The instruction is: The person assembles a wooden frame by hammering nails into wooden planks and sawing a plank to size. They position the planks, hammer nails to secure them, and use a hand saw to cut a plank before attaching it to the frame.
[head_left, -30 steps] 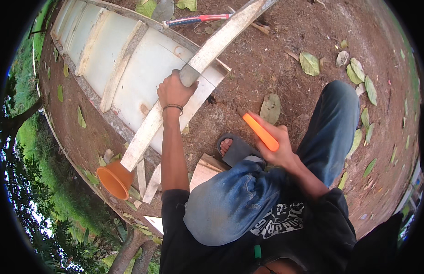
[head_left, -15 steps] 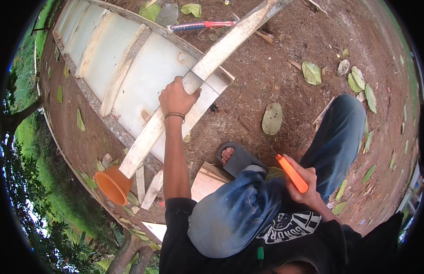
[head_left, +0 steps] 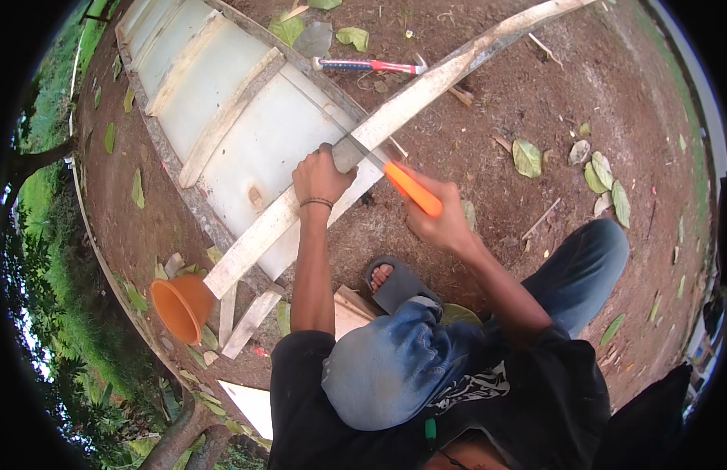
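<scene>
A long, pale wooden plank (head_left: 262,240) lies slantwise across a white panel framed with wood (head_left: 277,133). My left hand (head_left: 323,174) is closed over the plank near its middle, fingers wrapped on its far edge. In my right hand (head_left: 443,213) is the orange handle of a hand saw (head_left: 411,189). The thin blade crosses the plank just right of my left hand and reaches up-left over the panel. Whether the teeth are in a cut is too small to tell.
A hammer (head_left: 371,66) with a patterned handle lies on the soil beyond the panel. An orange bucket (head_left: 182,309) sits by the plank's near end, with wood offcuts (head_left: 251,323) beside it. Large leaves (head_left: 528,158) are scattered about. My sandalled foot (head_left: 399,283) is close to the panel.
My right hand has moved forward and left from beside my knee, bringing the saw's handle close to the plank and its blade farther across. The left hand keeps its grip.
</scene>
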### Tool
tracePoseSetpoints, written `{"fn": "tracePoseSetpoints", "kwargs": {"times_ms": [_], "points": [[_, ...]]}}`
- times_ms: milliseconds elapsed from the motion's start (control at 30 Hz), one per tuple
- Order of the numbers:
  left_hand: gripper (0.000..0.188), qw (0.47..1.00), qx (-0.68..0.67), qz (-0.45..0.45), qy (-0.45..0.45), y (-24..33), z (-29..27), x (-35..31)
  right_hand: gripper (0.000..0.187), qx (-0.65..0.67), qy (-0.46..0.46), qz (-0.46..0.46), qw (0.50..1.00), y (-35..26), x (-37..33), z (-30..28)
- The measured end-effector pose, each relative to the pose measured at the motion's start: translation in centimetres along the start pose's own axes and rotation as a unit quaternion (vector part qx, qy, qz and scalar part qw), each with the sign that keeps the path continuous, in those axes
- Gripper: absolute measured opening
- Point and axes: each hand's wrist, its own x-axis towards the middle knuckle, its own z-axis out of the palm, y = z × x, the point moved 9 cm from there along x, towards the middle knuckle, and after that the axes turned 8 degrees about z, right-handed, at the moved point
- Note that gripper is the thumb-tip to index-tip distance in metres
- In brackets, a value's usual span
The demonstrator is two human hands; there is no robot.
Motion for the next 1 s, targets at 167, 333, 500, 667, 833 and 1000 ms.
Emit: {"fn": "tracePoseSetpoints", "kwargs": {"times_ms": [167, 333, 500, 667, 833, 1000], "points": [[0.056, 1.0, 0.003, -0.019, 0.021, -3.4, -0.9, -1.3, 0.061, -0.047, -0.041, -0.02, 0.998, 0.9, -7.6, 0.3], [0.048, 0.997, 0.016, -0.02, 0.068, -3.4, -1.9, -2.4, 0.057, -0.042, -0.034, 0.028, 0.998, 0.6, -11.8, -3.0], [0.045, 0.998, -0.024, 0.006, 0.064, -1.4, -0.3, -0.2, 0.056, 0.005, 0.012, -0.011, 1.0, 1.4, -2.0, 0.6], [0.046, 0.996, 0.012, -0.02, 0.083, -3.5, -1.7, -2.3, 0.056, 0.001, -0.024, 0.005, 1.0, 1.6, -10.4, -2.6], [0.048, 0.991, 0.006, 0.036, 0.131, 0.0, -0.3, -0.4, 0.054, 0.01, -0.018, 0.039, 0.999, -0.9, 1.5, 0.7], [0.043, 0.988, 0.02, 0.024, 0.154, -2.2, 0.1, -2.8, 0.052, -0.039, -0.041, 0.004, 0.998, 1.0, -11.1, -2.1]]}}
